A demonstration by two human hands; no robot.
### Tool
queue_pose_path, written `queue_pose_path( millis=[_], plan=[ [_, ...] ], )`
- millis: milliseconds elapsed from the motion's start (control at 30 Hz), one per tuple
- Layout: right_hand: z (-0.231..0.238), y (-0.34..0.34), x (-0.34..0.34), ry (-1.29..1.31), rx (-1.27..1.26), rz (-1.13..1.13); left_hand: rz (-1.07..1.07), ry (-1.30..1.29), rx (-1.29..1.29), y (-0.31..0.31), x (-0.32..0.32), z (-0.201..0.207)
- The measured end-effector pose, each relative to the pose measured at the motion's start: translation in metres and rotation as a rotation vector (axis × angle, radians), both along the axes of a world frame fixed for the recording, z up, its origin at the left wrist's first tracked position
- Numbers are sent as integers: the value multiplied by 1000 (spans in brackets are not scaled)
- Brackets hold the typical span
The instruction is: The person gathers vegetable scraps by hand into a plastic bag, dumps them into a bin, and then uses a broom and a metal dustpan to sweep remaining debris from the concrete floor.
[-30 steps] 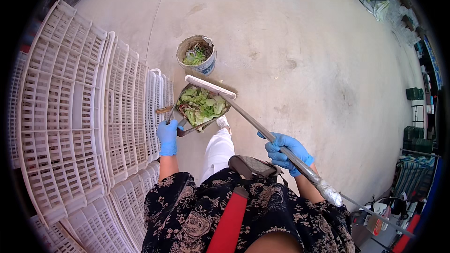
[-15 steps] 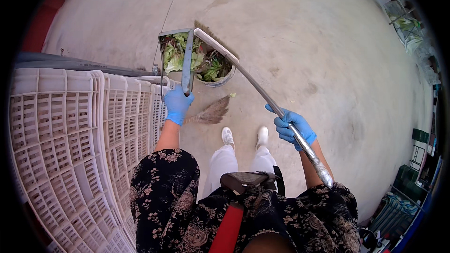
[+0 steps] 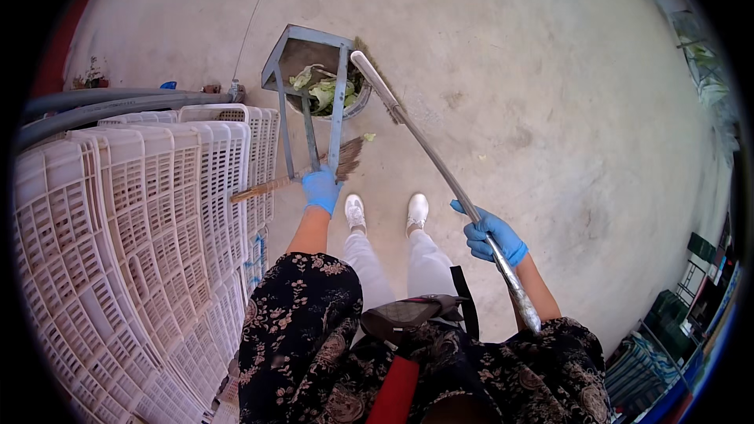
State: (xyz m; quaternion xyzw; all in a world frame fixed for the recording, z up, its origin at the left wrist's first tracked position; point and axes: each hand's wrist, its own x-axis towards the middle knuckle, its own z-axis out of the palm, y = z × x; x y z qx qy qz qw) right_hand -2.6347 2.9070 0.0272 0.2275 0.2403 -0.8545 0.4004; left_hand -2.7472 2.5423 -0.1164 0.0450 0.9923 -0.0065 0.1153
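Note:
Both my hands wear blue gloves. My left hand [image 3: 320, 190] is closed around the handle end of a grey metal dustpan [image 3: 314, 34]. The pan is tilted over a round bucket [image 3: 360, 102], and green leaf scraps [image 3: 323, 96] show at its lower edge and in the bucket's mouth. How many leaves lie in each I cannot tell. My right hand [image 3: 496, 237] grips the silver handle of a long broom [image 3: 440, 161]. The broom's bristled head is held against the pan's right side, above the bucket.
Stacked white plastic crates [image 3: 149, 212] fill the left side, with grey pipes [image 3: 118, 106] behind them. A straw hand broom [image 3: 349, 159] lies near the bucket, beside a leaf scrap [image 3: 369, 137]. Dark green containers and striped cloth [image 3: 648, 365] stand at the far right.
The dustpan has tipped up, and much of its inside is now bare where leaves covered it. Fewer leaves show. The broom head stays beside the pan. The whole view has shifted slightly.

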Motion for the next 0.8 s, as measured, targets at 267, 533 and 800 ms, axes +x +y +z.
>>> queue_pose_path(
  millis=[267,533,800],
  plan=[
    [-16,9,-1,-20,-99,-33,228,-210,158,20,-25,17],
    [-18,3,-2,11,-72,-108,349,48,318,16,-11,-22],
    [-11,-9,4,68,-39,-134,623,3,1146,2,-18,-8]
  ],
)
